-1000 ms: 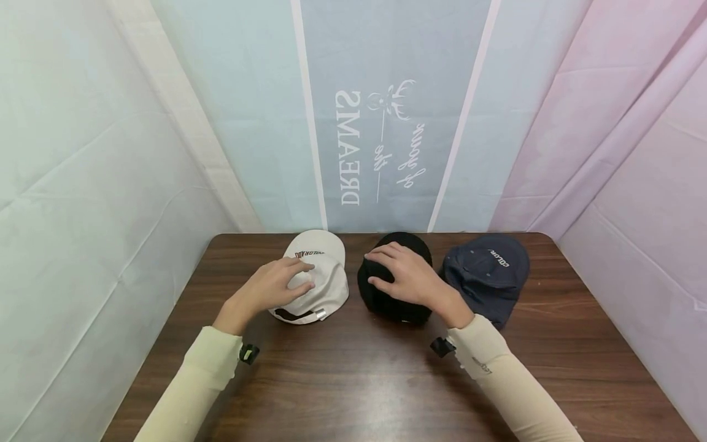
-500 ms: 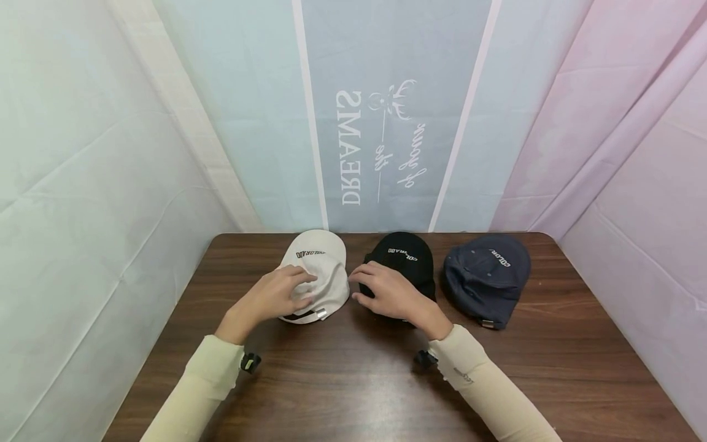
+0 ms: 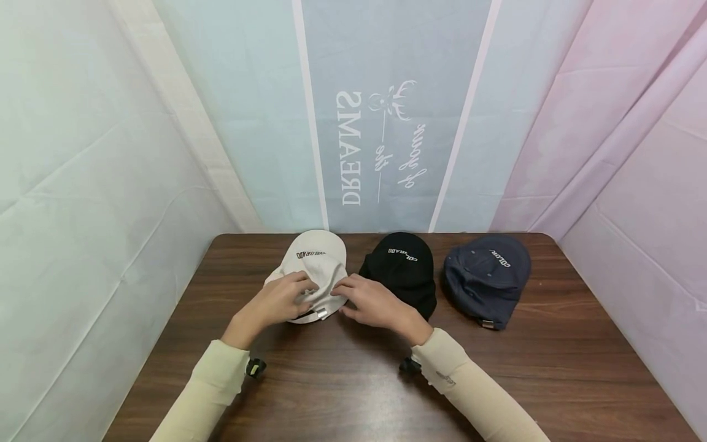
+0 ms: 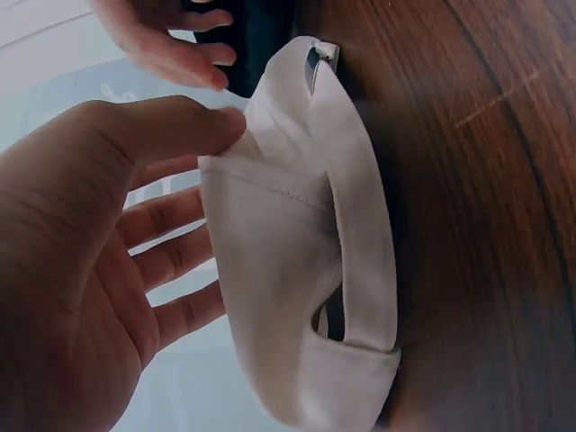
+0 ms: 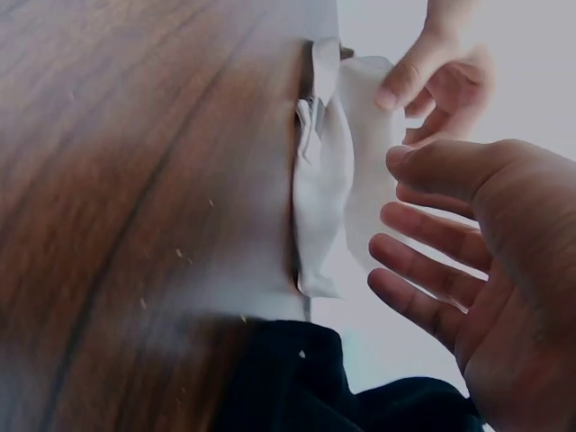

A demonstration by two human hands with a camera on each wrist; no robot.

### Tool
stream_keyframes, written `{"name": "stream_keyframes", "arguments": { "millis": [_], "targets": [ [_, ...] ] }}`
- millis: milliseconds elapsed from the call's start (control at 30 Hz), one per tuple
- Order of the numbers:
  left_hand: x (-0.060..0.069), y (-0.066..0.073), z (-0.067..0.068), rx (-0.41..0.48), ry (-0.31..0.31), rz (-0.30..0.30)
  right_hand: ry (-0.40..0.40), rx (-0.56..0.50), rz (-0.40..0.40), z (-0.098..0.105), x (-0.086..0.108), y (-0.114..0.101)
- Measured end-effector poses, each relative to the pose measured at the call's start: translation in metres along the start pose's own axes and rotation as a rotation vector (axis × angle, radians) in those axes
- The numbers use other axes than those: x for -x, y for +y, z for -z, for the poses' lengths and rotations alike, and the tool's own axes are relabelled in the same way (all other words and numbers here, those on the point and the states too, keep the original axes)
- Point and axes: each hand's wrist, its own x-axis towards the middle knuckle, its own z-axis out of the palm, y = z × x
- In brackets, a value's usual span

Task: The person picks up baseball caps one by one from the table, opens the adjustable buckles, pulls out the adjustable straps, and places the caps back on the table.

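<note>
A white baseball cap [image 3: 315, 261] lies at the left of the row, brim toward the back, its strap and metal buckle [image 3: 321, 314] toward me. Over its crown is my left hand [image 3: 278, 299], fingers loosely bent; in the left wrist view the thumb [image 4: 220, 130] lies at the crown's edge and the fingertips are partly behind the cloth. Whether they press it cannot be told. My right hand [image 3: 372, 301] is at the white cap's right side, its fingers [image 5: 423, 279] spread, nothing between them. Just beyond that hand lies a black cap [image 3: 405, 270].
To the right lies a navy cap [image 3: 486, 276] with its buckle toward me. All three caps are along the back of a dark wooden table [image 3: 353, 380]. A printed cloth [image 3: 386, 123] hangs behind, with pale cloth walls at both sides.
My right hand has moved left and toward me, from over the black cap to the white cap's right side. My left hand has shifted slightly toward me. The caps stay about in place.
</note>
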Motion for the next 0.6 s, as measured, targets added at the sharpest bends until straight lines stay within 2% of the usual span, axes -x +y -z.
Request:
{"name": "stream_keyframes", "arguments": {
  "millis": [200, 400, 600],
  "targets": [
    [0.000, 0.002, -0.003, 0.026, 0.016, -0.006, -0.078, 0.011, -0.030, -0.010, -0.004, -0.003],
    [-0.003, 0.004, -0.003, 0.090, 0.020, 0.020, -0.101, 0.005, -0.034, -0.015, -0.005, -0.006],
    [-0.010, 0.005, -0.004, 0.103, 0.038, 0.004, -0.127, 0.033, -0.012, -0.017, -0.005, -0.006]
  ]
}}
